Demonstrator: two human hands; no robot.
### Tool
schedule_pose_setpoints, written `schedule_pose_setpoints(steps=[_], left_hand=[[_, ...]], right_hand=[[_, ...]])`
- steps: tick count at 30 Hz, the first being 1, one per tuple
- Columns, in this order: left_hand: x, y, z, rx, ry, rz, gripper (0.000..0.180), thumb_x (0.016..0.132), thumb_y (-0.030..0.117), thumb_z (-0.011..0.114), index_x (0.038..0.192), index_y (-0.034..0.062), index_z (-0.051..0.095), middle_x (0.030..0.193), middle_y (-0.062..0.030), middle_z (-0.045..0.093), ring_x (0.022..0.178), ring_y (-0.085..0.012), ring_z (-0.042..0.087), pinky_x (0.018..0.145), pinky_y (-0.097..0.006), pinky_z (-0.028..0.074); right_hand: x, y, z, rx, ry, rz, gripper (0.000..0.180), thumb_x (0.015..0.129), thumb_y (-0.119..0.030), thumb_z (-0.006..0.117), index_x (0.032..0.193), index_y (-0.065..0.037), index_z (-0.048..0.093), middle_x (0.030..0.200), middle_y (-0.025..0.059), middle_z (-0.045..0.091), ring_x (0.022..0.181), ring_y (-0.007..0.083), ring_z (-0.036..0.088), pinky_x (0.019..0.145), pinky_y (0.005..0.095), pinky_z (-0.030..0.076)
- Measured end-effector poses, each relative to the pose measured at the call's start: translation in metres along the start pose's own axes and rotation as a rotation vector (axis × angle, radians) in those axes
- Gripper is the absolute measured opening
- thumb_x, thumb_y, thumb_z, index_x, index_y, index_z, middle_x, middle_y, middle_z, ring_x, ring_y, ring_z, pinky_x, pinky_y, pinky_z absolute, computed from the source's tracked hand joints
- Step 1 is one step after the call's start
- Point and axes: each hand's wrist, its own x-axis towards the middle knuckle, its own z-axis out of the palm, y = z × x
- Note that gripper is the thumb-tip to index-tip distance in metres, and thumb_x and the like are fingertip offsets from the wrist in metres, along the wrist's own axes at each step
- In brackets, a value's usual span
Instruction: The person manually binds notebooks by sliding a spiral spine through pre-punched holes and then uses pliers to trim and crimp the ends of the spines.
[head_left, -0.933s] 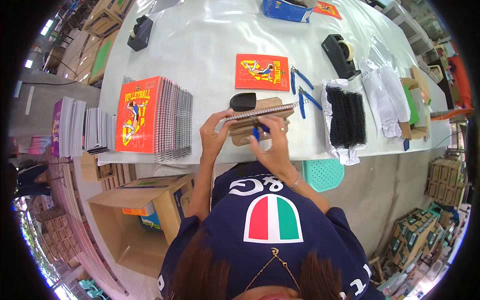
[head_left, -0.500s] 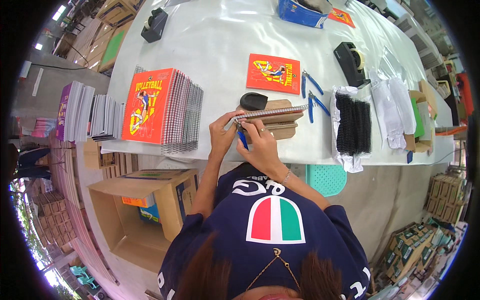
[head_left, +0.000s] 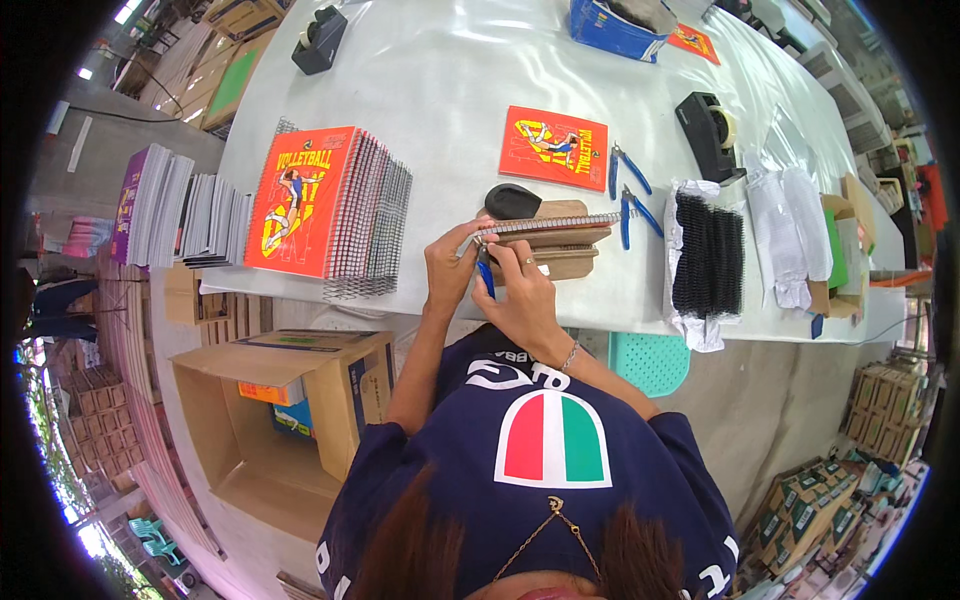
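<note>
A wire-bound notebook (head_left: 560,225) stands spine up in a slotted wooden block (head_left: 570,264). My left hand (head_left: 447,265) pinches the notebook's left end, fingertips at the wire coil. My right hand (head_left: 525,300) is closed around blue-handled pliers (head_left: 485,272), whose jaws are at that same coil end. My fingers partly hide the jaws. Behind the block lies a dark rounded object (head_left: 512,202). Farther back is a red notebook cover (head_left: 555,147), with two blue-handled pliers, one pair (head_left: 628,170) beyond the other (head_left: 641,214), to its right.
A stack of red wire-bound notebooks (head_left: 300,205) stands left, beside purple-covered books (head_left: 148,205). At right are black coils (head_left: 708,255) in white wrapping and a tape dispenser (head_left: 708,135). Another dispenser (head_left: 320,40) and a blue box (head_left: 620,30) are farther back. Below the table edge is an open carton (head_left: 270,480).
The view has shifted slightly. Both hands remain at the left end of the notebook's coil, the pliers still in my right hand, with little visible movement.
</note>
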Motion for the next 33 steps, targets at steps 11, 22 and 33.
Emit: schedule_pose_setpoints(steps=[11,22,33], left_hand=[[0.007,-0.004,-0.004,-0.039,-0.037,0.008,0.021,0.088,-0.007,0.059,0.106,-0.0026,0.067,0.107,-0.0122,0.069,0.094,-0.0181,0.069,0.087,-0.029,0.055],[0.003,0.003,-0.002,0.029,0.021,-0.040,0.021,0.089,0.001,0.062,0.109,0.0006,0.069,0.097,-0.0119,0.073,0.090,-0.0182,0.071,0.077,-0.028,0.054],[-0.003,0.001,0.002,0.237,0.065,0.040,0.024,0.090,0.002,0.062,0.113,0.0039,0.068,0.097,-0.0155,0.072,0.091,-0.0235,0.072,0.077,-0.031,0.055]], right_hand=[[0.002,0.005,-0.003,0.019,0.000,0.014,0.040,0.076,-0.015,0.069,0.111,-0.003,0.056,0.097,0.0154,0.053,0.072,0.0352,0.063,0.060,0.0438,0.052],[0.006,0.008,0.002,-0.008,-0.050,0.048,0.040,0.076,-0.016,0.072,0.111,-0.005,0.055,0.107,0.0141,0.057,0.080,0.0370,0.064,0.064,0.0430,0.054],[0.023,0.013,-0.005,1.517,-0.397,0.926,0.041,0.090,-0.018,0.062,0.121,-0.004,0.038,0.101,0.0160,0.056,0.089,0.0319,0.069,0.070,0.0412,0.057]])
